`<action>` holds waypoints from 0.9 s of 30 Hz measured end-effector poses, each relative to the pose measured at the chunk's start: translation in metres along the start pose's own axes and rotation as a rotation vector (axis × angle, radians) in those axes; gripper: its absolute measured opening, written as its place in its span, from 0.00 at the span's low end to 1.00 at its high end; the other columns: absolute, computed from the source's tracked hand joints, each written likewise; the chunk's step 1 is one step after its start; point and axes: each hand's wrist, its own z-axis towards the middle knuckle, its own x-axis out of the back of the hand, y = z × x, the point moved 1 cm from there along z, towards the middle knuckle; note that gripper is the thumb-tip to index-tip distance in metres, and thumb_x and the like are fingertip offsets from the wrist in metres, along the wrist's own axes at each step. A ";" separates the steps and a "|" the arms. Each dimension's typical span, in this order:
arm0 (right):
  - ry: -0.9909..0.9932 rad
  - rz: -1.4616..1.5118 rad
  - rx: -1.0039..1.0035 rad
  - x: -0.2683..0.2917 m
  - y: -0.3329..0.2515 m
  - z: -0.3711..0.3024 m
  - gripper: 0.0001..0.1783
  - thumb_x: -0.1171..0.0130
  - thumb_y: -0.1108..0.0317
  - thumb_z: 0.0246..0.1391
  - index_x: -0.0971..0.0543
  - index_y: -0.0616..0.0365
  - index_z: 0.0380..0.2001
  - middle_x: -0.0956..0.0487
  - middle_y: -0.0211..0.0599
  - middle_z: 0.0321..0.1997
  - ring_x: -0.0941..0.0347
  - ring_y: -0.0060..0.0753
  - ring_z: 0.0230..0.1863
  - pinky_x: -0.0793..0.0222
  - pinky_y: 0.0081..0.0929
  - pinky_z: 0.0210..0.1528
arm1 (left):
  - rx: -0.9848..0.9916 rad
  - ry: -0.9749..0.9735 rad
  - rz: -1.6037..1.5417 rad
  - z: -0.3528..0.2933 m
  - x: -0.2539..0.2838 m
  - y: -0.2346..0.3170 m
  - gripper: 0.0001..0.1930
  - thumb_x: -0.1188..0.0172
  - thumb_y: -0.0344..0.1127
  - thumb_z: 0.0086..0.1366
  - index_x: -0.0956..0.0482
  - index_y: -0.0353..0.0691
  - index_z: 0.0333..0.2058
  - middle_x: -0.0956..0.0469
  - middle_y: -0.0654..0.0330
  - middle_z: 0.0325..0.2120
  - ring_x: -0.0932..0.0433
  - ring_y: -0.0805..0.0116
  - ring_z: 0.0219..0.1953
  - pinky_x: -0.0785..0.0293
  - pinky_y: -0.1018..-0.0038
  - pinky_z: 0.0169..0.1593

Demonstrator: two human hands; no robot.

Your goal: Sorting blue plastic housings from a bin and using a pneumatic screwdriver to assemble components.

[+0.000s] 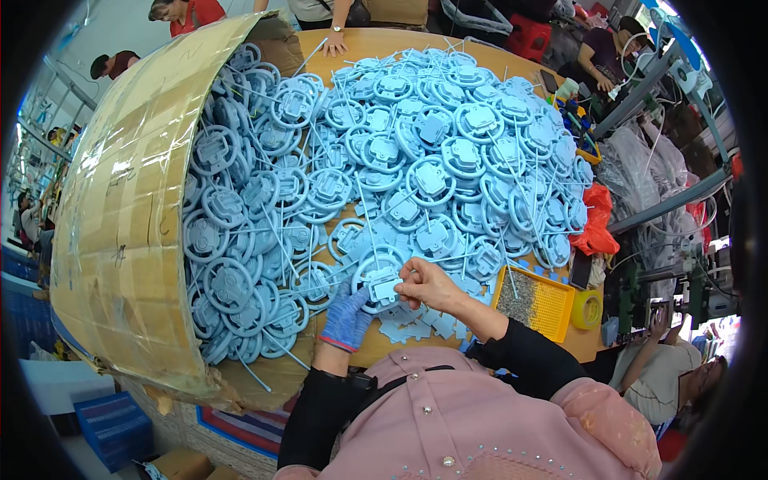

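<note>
From where I stand, I see the person's left hand (346, 320), in a blue glove, closed on the near rim of a pale blue wheel (379, 280). That wheel is at the near side of the table (376, 40), in front of the person's chest. The bare right hand (428, 286) is curled, thumb and fingertips drawn together at the wheel's middle; I can't tell whether anything small is pinched there. Flat blue plates (418, 329) lie just beside the hands. Beyond them rises a heap (436, 152) of similar wheels, and more fill a tipped carton (132, 192) on the left. To the right sit a yellow tray (554, 309) of small metal bits (516, 296), a tape roll (588, 310) and a red bag (596, 220).
</note>
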 end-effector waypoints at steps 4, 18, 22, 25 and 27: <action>0.044 -0.062 -0.037 -0.007 0.001 -0.003 0.16 0.38 0.67 0.53 0.34 0.61 0.37 0.24 0.33 0.23 0.30 0.18 0.21 0.36 0.18 0.21 | -0.033 0.173 0.360 0.006 0.003 -0.011 0.25 0.45 0.19 0.56 0.37 0.37 0.54 0.28 0.55 0.46 0.25 0.62 0.46 0.22 0.69 0.46; 0.254 0.035 0.125 0.007 0.013 0.018 0.23 0.36 0.54 0.50 0.26 0.65 0.38 0.25 0.30 0.26 0.33 0.19 0.24 0.36 0.19 0.26 | -0.249 0.035 0.843 0.045 -0.020 0.001 0.31 0.30 0.33 0.50 0.35 0.34 0.52 0.26 0.56 0.43 0.25 0.69 0.44 0.26 0.73 0.46; 0.369 -0.076 0.185 0.029 0.003 0.023 0.24 0.36 0.52 0.49 0.27 0.64 0.34 0.27 0.30 0.24 0.33 0.18 0.26 0.35 0.20 0.28 | -0.193 0.129 0.800 0.050 -0.059 0.008 0.28 0.31 0.37 0.52 0.32 0.34 0.49 0.25 0.55 0.42 0.25 0.69 0.41 0.26 0.73 0.44; 0.449 -0.298 0.387 0.044 -0.019 0.038 0.22 0.36 0.54 0.50 0.26 0.64 0.34 0.26 0.32 0.25 0.32 0.21 0.29 0.35 0.22 0.31 | -0.397 0.083 1.278 0.071 -0.050 0.004 0.34 0.31 0.40 0.53 0.36 0.34 0.55 0.28 0.53 0.48 0.28 0.63 0.49 0.30 0.71 0.52; 0.480 0.105 0.348 0.056 -0.003 0.041 0.19 0.36 0.58 0.50 0.26 0.64 0.34 0.24 0.32 0.28 0.31 0.22 0.31 0.33 0.23 0.34 | -0.251 -0.006 0.930 0.103 -0.064 -0.001 0.38 0.30 0.39 0.52 0.40 0.34 0.58 0.30 0.51 0.51 0.30 0.63 0.52 0.33 0.70 0.55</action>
